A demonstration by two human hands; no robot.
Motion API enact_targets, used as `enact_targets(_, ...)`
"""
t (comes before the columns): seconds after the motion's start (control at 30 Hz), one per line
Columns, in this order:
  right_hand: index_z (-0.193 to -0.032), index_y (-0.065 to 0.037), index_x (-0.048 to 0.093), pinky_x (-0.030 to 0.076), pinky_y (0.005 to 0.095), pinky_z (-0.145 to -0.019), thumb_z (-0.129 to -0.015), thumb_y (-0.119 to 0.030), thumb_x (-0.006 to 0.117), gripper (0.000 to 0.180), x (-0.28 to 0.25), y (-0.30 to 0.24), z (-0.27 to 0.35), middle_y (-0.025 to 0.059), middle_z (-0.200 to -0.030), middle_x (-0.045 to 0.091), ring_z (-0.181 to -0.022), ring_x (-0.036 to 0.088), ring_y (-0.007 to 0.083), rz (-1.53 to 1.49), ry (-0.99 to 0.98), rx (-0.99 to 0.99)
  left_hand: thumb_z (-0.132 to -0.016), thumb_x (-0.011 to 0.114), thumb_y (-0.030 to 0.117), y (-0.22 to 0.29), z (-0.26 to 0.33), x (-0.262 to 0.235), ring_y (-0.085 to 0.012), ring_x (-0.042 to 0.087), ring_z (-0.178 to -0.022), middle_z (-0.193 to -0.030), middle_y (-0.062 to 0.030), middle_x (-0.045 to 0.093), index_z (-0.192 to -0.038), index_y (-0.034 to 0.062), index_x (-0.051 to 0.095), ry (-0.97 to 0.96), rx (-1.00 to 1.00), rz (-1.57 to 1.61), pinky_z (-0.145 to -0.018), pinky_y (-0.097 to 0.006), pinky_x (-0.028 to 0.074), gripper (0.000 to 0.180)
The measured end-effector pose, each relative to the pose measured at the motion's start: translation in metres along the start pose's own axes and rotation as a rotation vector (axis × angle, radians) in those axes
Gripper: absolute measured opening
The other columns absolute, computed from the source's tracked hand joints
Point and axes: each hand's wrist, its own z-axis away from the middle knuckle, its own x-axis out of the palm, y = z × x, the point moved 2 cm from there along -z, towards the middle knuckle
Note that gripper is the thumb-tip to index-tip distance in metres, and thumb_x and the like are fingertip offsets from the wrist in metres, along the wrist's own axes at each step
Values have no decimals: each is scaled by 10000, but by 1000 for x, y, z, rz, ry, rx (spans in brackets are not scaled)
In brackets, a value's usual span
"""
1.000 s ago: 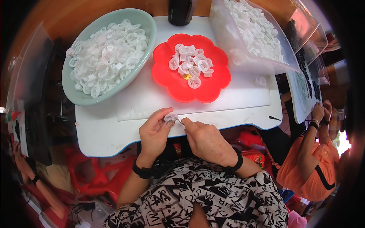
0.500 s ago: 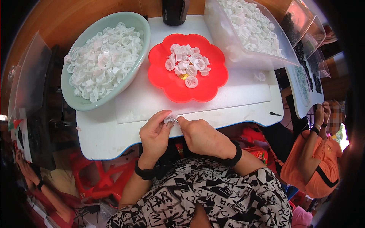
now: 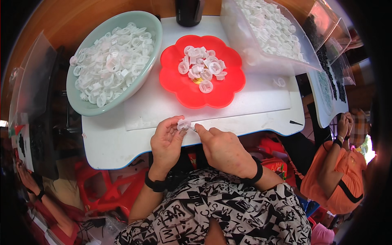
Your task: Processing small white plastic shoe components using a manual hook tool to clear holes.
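Pinched between thumb and fingers of my left hand is a small round white plastic part, just above the table's near edge. My right hand is closed around a thin metal tool, whose kind I cannot make out. Its tip reaches the part's right side; the handle is hidden in my fist. Beyond my hands, a red flower-shaped dish holds a small heap of similar white parts and something gold-coloured.
At the left a pale green basin is heaped with white parts. A clear bin full of them stands at the right back, near a black container. A loose part lies below the bin. Co-workers sit on both sides.
My right hand has drawn slightly right and down, baring more of the metal tool. The white part stays in my left fingers and shows more fully.
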Motion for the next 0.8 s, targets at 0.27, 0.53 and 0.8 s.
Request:
enact_targets(0.27,-1173,50,499,485,394,-563,-716,-10,554,464,3,-6,-3,162,-708,569,-592,594,318,121,-23,-34,-822,550,-140,-2,1,-1,-192,557,-1035,-1171,-164,540,-1118,-65,495,-61,30,-45,-898,-304,476,310)
enact_targets(0.53,-1147,93,496,487,345,-519,-687,-30,576,482,-2,-11,-6,147,-695,575,-579,609,273,263,-48,-95,-817,546,-152,-2,2,0,-192,558,-1034,-1178,-170,537,-1104,-70,510,-63,34,-61,-904,-303,469,301)
enact_targets(0.8,-1065,136,528,460,263,-439,-688,-49,603,427,-4,-20,-9,102,-662,572,-542,603,182,480,-46,-201,-812,545,-155,-2,3,1,-192,567,-1018,-1160,-166,553,-1094,-78,515,-34,11,-154,-902,-305,469,294)
